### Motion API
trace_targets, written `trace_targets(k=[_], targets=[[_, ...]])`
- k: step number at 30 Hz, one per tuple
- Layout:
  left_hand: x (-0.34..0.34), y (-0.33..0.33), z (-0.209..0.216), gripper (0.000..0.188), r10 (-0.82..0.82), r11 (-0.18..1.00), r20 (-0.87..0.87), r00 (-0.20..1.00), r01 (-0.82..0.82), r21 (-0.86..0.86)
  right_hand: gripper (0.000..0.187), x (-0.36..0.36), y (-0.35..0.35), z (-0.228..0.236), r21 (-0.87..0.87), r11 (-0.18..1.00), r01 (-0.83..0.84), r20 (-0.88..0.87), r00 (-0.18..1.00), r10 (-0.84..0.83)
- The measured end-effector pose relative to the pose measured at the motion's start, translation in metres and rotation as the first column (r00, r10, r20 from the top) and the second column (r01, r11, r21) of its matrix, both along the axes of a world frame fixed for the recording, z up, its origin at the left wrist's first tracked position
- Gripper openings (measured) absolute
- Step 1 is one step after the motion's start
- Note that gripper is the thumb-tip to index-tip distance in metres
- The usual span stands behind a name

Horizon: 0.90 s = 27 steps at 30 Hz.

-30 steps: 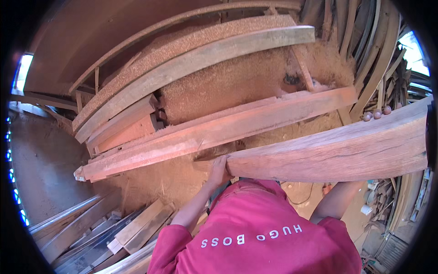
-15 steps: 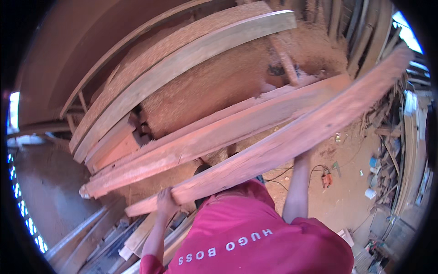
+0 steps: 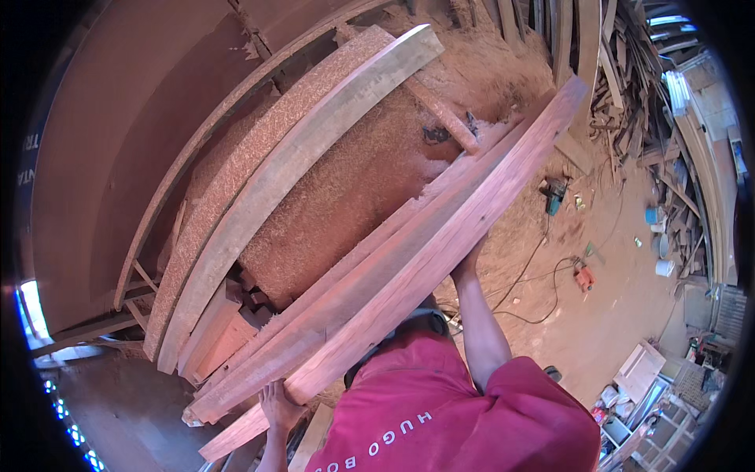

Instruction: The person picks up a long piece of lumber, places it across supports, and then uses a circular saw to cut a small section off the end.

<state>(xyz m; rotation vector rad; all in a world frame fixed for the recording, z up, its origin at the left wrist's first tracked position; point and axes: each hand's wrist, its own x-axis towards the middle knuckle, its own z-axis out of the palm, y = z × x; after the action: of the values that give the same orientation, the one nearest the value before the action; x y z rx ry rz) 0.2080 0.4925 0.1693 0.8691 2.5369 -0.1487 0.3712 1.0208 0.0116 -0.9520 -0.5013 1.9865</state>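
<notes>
A long, reddish wooden plank (image 3: 429, 263) slants across the middle, from low left up to the far right. My left hand (image 3: 281, 405) closes around it near its lower left end, fingers over the face. My right hand (image 3: 469, 263) grips its near edge past the midpoint; its fingers are mostly hidden beneath the wood. Just beyond the plank, and partly covered by it, lies a thick beam (image 3: 271, 358) running nearly the same way.
Farther off stands a pale curved beam (image 3: 299, 149) beside a sawdust-covered one (image 3: 259, 145). Sawdust (image 3: 314, 212) heaps between the beams. On the floor to the right are a green power tool (image 3: 554, 195), an orange tool (image 3: 583, 277) and cords. Scrap wood (image 3: 629, 102) piles up far right.
The plank has come closer to the beam and its far end has swung leftward in view. Both hands have kept their hold. The whole view has turned too.
</notes>
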Motion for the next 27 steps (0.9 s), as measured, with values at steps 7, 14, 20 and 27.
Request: trace_targets(k=[7,14,20,27], targets=[[-0.042,0.023,-0.038,0.071,-0.051,0.993,-0.007,0.999,0.052,0.104,0.056,0.054,0.008,-0.034,0.159,0.987,-0.034,0.937,0.32,-0.14],[-0.087,0.0,-0.095,0.077,-0.099,0.966,-0.016,0.995,0.1,0.239,0.074,-0.023,-0.045,0.111,0.171,0.295,-0.94,0.867,0.001,-0.499],[-0.085,0.013,-0.096,0.079,-0.146,0.967,0.047,0.988,0.132,0.218,0.061,-0.048,-0.049,0.086,-0.271,-0.351,-0.896,0.614,0.12,-0.78],[-0.103,-0.081,-0.107,0.077,-0.104,0.977,0.005,0.995,0.101,0.189,0.036,-0.1,-0.116,0.072,-0.396,-0.447,-0.802,0.789,-0.048,-0.612]])
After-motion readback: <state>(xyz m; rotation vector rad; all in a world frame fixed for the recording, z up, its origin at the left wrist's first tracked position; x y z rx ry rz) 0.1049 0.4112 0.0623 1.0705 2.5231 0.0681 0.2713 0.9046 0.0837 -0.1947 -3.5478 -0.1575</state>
